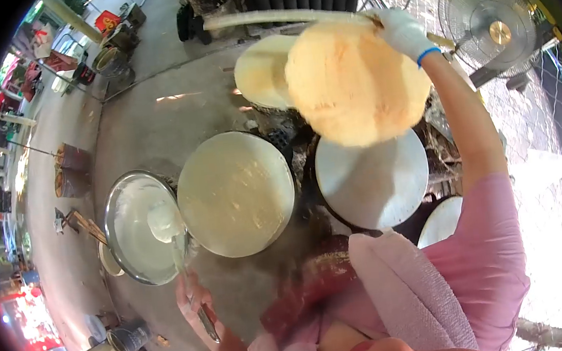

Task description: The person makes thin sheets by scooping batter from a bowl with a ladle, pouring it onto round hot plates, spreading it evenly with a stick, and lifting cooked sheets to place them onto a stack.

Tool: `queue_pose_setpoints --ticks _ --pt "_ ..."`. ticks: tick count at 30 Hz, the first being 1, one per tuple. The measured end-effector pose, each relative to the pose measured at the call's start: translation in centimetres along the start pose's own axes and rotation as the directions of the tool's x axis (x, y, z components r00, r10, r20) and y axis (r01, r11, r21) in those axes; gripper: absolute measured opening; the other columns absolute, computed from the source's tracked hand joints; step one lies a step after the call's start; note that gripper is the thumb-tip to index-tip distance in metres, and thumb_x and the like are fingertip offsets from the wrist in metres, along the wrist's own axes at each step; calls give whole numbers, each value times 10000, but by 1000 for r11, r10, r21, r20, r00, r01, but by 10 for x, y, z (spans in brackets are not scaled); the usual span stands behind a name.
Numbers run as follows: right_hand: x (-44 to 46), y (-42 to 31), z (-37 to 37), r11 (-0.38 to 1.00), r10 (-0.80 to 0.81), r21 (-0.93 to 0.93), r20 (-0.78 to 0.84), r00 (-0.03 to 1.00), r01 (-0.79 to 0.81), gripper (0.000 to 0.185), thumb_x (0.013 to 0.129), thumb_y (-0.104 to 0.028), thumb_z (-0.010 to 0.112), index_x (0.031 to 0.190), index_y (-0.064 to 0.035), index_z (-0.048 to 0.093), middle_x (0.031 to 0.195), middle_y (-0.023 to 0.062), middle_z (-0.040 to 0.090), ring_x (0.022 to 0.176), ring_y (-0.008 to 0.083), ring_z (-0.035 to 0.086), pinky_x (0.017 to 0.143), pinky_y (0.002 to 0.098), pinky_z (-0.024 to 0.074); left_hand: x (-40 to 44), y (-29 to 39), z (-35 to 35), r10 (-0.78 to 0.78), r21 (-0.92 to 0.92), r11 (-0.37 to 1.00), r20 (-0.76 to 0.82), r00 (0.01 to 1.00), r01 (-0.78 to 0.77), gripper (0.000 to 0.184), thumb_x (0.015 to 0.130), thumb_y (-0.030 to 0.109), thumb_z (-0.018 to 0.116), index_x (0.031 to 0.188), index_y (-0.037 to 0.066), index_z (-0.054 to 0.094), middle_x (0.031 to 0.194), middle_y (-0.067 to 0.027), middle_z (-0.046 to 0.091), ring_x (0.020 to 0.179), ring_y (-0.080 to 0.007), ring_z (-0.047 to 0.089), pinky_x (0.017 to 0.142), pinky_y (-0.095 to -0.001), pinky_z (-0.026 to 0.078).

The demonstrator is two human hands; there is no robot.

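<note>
My bare left hand is closed on the handle of a ladle. The ladle's head rests in white batter inside a metal bowl. Up at the right, my right hand, in a white glove with a blue cuff, is wrapped round one end of a long pale stick. A large round flatbread is just below the stick, beside my gloved hand, and overlaps a pale round griddle. Right of the bowl, another round griddle carries a thin pale layer.
Another pale round surface lies partly behind the flatbread. Part of a further griddle shows beside my right sleeve. A fan stands at the upper right near wire mesh. Buckets stand on the floor at the left.
</note>
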State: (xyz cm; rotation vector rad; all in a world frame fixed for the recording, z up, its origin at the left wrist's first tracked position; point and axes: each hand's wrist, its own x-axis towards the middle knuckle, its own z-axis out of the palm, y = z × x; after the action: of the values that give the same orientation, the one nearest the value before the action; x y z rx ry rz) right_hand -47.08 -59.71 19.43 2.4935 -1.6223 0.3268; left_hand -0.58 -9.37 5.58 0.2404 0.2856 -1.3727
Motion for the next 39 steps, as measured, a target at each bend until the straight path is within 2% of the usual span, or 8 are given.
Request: queue_pose_setpoints --ticks 5,6,20,28,31,33,35,39 --pt "67 -12 -1 953 -219 113 -383 897 281 470 834 -130 612 1293 -230 591 1023 156 684 939 354 649 813 432 532 -11 -2 -4 61 107 992 43 997 -66 468 1075 280 311 1266 -139 398 786 -83 496 474 -151 468 535 -273 384" --pt "78 -7 18 948 -314 -87 -409 857 306 483 821 -140 635 1292 -238 590 960 127 691 864 341 653 772 415 542 -15 -9 1 125 132 983 17 992 -126 472 1075 282 307 1270 -139 399 792 -79 496 479 -149 469 542 -273 378" --pt "-7 -143 331 940 -309 100 -158 938 327 488 851 -130 548 1333 -171 486 880 97 629 850 324 629 643 435 555 -21 -38 23 176 85 982 -107 979 -167 421 1070 252 341 1213 -136 419 707 -56 492 389 -111 434 375 -242 337" --pt "-21 -188 278 936 9 346 151 988 -61 412 826 -184 640 1237 -207 621 1019 132 671 969 371 623 826 492 522 1 -21 33 56 260 965 -123 991 -23 397 1067 220 357 1201 -144 442 713 -55 487 367 -102 390 342 -225 320" --pt "-78 -230 180 734 20 677 52 998 -50 290 884 -351 588 977 -86 659 823 192 675 746 382 662 660 484 534 30 7 19 -213 401 891 -45 976 213 403 1068 233 367 1211 -137 439 778 -58 493 397 -100 383 395 -226 324" --pt "-122 -260 113 692 -153 707 342 927 -147 544 884 -322 599 1383 -151 464 920 189 683 806 361 669 698 466 523 41 -3 33 -302 437 844 -94 949 312 376 1066 228 390 1180 -122 460 749 -35 474 381 -82 345 359 -214 293" --pt "-169 -290 68 590 -143 804 24 989 66 536 824 -305 672 1312 -136 527 860 173 681 776 364 669 684 467 521 48 -39 58 -20 562 792 -364 931 237 372 1026 286 491 1153 -63 520 705 -13 475 366 -55 327 328 -199 248" --pt "-214 -322 -3 727 -167 681 301 939 -89 355 763 -283 721 1055 -94 649 792 136 670 766 338 677 643 452 527 90 -32 29 -570 703 555 -68 819 444 400 971 342 606 1232 52 522 787 16 530 441 -21 336 367 -199 253"
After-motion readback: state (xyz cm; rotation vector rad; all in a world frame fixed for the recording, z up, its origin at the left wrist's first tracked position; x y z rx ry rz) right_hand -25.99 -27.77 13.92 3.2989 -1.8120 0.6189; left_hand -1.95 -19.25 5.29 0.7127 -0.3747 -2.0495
